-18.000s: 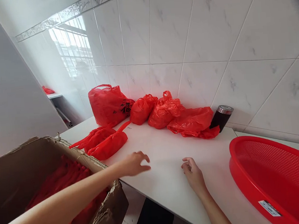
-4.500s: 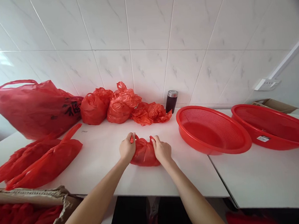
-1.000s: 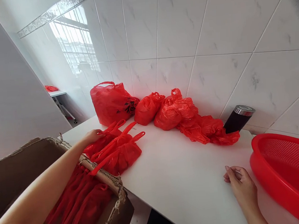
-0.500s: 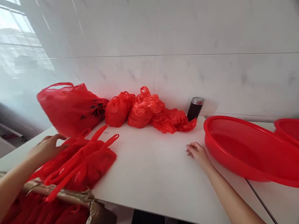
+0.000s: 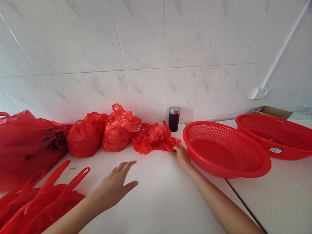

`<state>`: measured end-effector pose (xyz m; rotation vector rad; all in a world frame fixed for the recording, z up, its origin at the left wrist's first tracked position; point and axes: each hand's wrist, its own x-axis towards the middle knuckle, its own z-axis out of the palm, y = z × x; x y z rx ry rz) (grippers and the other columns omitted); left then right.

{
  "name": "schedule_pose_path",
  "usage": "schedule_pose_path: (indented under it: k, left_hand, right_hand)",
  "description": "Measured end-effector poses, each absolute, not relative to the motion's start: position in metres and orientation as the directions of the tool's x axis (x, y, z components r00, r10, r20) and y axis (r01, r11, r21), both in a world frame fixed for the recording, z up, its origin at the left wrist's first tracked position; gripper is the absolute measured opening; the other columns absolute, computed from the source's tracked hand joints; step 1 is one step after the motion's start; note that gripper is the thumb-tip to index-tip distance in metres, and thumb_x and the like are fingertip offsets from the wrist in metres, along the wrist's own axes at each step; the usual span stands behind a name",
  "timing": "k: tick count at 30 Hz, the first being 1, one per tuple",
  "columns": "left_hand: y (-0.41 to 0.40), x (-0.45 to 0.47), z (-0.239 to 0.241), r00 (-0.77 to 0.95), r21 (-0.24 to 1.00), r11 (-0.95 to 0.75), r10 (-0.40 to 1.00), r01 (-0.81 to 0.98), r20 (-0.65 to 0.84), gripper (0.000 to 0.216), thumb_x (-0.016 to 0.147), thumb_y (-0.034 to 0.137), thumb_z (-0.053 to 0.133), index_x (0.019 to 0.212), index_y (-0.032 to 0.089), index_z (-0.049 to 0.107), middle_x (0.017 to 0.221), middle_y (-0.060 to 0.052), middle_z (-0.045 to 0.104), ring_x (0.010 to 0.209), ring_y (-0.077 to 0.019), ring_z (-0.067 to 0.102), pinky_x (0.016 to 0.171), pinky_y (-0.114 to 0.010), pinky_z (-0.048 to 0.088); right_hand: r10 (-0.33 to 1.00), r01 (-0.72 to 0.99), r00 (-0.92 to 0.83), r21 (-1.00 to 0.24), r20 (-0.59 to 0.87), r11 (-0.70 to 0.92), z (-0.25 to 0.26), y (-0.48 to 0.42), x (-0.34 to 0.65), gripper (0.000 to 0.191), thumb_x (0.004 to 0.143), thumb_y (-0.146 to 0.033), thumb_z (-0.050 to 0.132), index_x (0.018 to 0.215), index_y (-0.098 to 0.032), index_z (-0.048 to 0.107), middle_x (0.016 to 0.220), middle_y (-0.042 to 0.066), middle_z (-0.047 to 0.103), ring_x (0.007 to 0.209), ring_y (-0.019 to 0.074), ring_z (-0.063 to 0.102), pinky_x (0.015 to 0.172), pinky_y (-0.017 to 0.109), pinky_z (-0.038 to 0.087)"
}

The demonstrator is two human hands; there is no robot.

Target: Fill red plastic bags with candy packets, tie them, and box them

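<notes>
My right hand [image 5: 182, 156] pinches the near right corner of a crumpled, flattened red plastic bag [image 5: 153, 137], close to the rim of a red mesh basket [image 5: 229, 154]. Over the white tabletop [image 5: 152, 204], my left hand [image 5: 117, 185] hangs open with thumb and fingers apart, holding nothing. Below and left of it lie several flat red bags with handles [image 5: 41, 205]. Two filled red plastic bags [image 5: 84, 139] stand left of the crumpled one, against the wall.
A large red bag with black lettering [image 5: 20, 149] sits at the far left. Behind the crumpled bag stands a black flask with a silver lid [image 5: 174, 120]. A second red basket [image 5: 287, 139] and a cardboard box [image 5: 274, 112] are at the right. A dark seam [image 5: 246, 207] crosses the table.
My left hand has left the flat red bags and moved right over the table. My right hand has reached forward to the crumpled bag and taken its corner. The view has turned right.
</notes>
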<state>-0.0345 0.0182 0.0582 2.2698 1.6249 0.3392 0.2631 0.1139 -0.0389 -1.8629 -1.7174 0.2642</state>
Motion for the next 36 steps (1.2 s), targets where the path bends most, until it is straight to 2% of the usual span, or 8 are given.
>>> schedule_pose_path:
  k: [4,14,18,22,25,29,33,36]
  left_hand:
    - [0.073,0.039,0.026,0.416,0.247,-0.418,0.907,0.874,0.064,0.068,0.082,0.038,0.058,0.146,0.035,0.035,0.154,-0.010,0.031,0.135,-0.0371,0.034,0.095,-0.052,0.044]
    - [0.154,0.113,0.021,0.239,0.351,-0.255,0.967,0.901,0.089,0.048,0.090,0.027,0.043,0.138,0.025,0.049,0.156,-0.015,0.024,0.139,-0.0417,0.023,0.102,-0.064,0.027]
    - [0.093,0.115,0.023,0.353,0.484,-0.321,0.935,0.814,0.026,0.044,0.088,0.043,0.049,0.127,0.027,0.058,0.143,-0.013,0.047,0.128,-0.0365,0.044,0.103,-0.056,0.031]
    - [0.025,0.114,0.002,0.465,0.657,-0.264,0.873,0.706,-0.149,0.033,0.082,0.044,0.054,0.099,0.021,0.069,0.099,-0.011,0.071,0.090,-0.0298,0.066,0.078,-0.040,0.049]
    - [-0.009,0.104,-0.010,0.466,0.845,-0.072,0.857,0.529,-0.219,0.030,0.085,0.042,0.047,0.087,0.019,0.067,0.086,-0.008,0.072,0.078,-0.0234,0.067,0.068,-0.033,0.050]
    - [-0.024,0.076,-0.004,0.279,0.968,0.252,0.931,-0.020,-0.236,0.030,0.073,0.044,0.066,0.089,0.019,0.066,0.081,-0.005,0.068,0.071,-0.0195,0.062,0.063,-0.030,0.048]
    - [-0.030,0.065,0.012,0.129,0.977,0.163,0.981,-0.141,-0.145,0.025,0.073,0.041,0.067,0.084,0.023,0.055,0.074,0.003,0.061,0.062,-0.0126,0.056,0.056,-0.023,0.043]
    - [-0.041,0.080,0.017,0.069,0.980,0.090,0.994,-0.176,-0.079,0.029,0.073,0.042,0.066,0.087,0.024,0.048,0.069,0.005,0.059,0.055,-0.0109,0.054,0.051,-0.022,0.040]
  right_hand:
    - [0.971,0.835,0.084,-0.548,0.223,0.053,-0.049,0.058,0.263,0.015,0.087,-0.023,0.048,0.095,-0.023,0.061,0.102,0.002,0.061,0.082,0.0157,0.061,0.063,0.024,0.041]
    - [0.970,0.648,0.092,-0.753,0.225,0.113,-0.065,-0.080,0.297,0.013,0.088,-0.023,0.045,0.087,-0.024,0.058,0.087,0.002,0.059,0.073,0.0169,0.059,0.067,0.028,0.048]
    - [0.942,0.559,0.170,-0.815,0.291,0.151,-0.069,-0.107,0.317,0.014,0.085,-0.017,0.046,0.089,-0.024,0.058,0.097,0.005,0.060,0.091,0.0190,0.061,0.081,0.030,0.049]
    - [0.934,0.512,0.177,-0.839,0.311,0.183,-0.073,-0.117,0.317,0.017,0.080,-0.010,0.044,0.082,-0.023,0.055,0.105,0.006,0.060,0.103,0.0201,0.059,0.089,0.032,0.047]
    - [0.937,0.381,0.203,-0.904,0.285,0.192,-0.076,-0.113,0.321,0.014,0.080,-0.011,0.042,0.081,-0.023,0.050,0.116,0.008,0.059,0.112,0.0206,0.057,0.095,0.035,0.045]
    - [0.920,0.140,0.363,-0.985,0.148,0.103,-0.065,-0.100,0.335,0.009,0.086,-0.028,0.048,0.081,-0.022,0.045,0.118,0.012,0.060,0.105,0.0234,0.062,0.089,0.041,0.050]
    - [0.866,0.146,0.436,-0.969,0.243,0.198,-0.015,-0.112,0.312,0.015,0.089,-0.036,0.052,0.092,-0.022,0.052,0.114,0.011,0.061,0.102,0.0230,0.062,0.090,0.040,0.049]
    - [0.902,0.185,0.186,-0.916,0.389,0.356,0.020,-0.133,0.263,0.012,0.093,-0.030,0.046,0.098,-0.023,0.055,0.101,0.007,0.063,0.094,0.0188,0.062,0.086,0.034,0.050]
